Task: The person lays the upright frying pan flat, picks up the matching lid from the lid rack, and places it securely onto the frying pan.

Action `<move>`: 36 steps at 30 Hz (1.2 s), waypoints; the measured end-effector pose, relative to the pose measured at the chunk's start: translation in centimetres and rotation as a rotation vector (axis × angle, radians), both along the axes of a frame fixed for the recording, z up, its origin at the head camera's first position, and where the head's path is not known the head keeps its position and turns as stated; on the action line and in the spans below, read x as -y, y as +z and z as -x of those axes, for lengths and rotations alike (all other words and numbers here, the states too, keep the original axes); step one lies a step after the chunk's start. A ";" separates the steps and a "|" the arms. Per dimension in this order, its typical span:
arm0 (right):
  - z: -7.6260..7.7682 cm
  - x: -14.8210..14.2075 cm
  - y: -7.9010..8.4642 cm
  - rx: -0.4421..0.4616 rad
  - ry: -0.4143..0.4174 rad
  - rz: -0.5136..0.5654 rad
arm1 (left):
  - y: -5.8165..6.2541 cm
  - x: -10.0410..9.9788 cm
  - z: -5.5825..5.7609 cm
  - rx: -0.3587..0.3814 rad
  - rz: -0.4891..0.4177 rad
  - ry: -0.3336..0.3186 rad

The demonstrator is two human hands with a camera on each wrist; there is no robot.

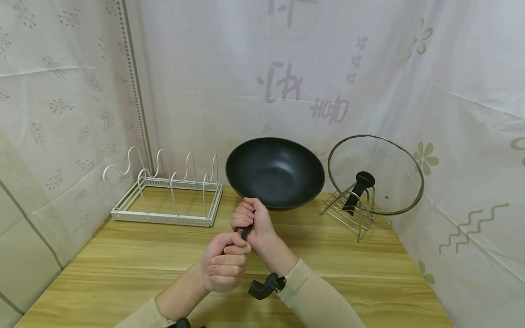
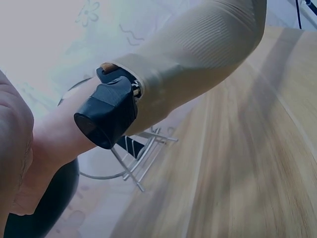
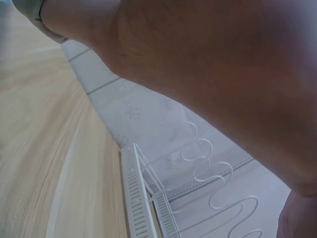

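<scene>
A black wok (image 1: 275,173) faces me in the head view, its inside showing and bare. It appears raised above the wooden table. My right hand (image 1: 254,223) grips its dark handle (image 1: 243,231) close to the pan. Nearer to me, my left hand (image 1: 225,263) has its fingers curled round the lower part of the same handle, which they mostly hide. In the left wrist view, part of the wok (image 2: 64,198) shows behind the hands. The right wrist view is largely filled by a forearm, and the wok is out of sight there.
A white wire rack (image 1: 164,221) with curved dividers stands on the table (image 1: 123,264) at the left. On the right, a small metal stand (image 1: 358,228) holds a glass lid (image 1: 393,182) with a black knob, leaning upright. Patterned curtains (image 1: 197,91) surround the table.
</scene>
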State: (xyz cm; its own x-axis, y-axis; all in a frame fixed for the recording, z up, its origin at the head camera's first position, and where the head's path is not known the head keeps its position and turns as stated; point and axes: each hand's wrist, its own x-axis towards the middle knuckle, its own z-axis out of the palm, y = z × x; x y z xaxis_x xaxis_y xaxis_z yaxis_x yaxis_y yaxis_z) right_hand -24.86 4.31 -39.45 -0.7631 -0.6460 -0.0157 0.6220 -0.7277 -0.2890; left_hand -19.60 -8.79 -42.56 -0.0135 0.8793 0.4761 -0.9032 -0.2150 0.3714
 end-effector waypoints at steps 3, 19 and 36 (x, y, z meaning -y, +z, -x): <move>0.1 -0.1 -0.2 0.011 -0.007 -0.008 | -0.2 -0.2 0.1 0.008 -0.005 -0.006; 1.3 -0.8 -1.7 0.043 0.000 0.012 | -1.1 -0.7 1.3 0.017 0.011 0.001; 1.9 -1.2 -2.6 0.064 -0.006 -0.010 | -2.0 -0.9 1.9 0.020 0.036 0.017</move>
